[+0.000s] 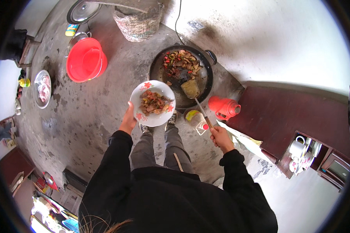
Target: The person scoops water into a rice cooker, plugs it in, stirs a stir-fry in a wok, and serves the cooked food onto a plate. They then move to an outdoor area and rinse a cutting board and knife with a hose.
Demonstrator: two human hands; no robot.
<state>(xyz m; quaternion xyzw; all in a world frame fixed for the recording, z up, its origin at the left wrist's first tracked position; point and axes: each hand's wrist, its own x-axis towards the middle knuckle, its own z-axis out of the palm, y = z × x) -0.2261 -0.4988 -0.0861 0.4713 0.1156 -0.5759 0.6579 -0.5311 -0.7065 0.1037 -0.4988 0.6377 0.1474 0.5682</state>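
My left hand (128,120) grips the left rim of a white plate with red flowers (160,120), which carries a heap of cooked meat and peppers (154,102). In my right hand (220,137) is the wooden handle of a metal spatula (190,88), whose blade rests in the lower part of a wide black pan (154,65). More meat with red and green peppers (182,62) lies in the upper part of the pan. The plate overlaps the pan's lower left edge in view.
A red thermos (224,107) and a plastic jug with a red cap (196,118) stand right of my feet. A dark red cabinet (268,113) is at the right. Leftward are a red bucket (86,59) and a metal basin (43,88); a woven basket (137,24) stands beyond.
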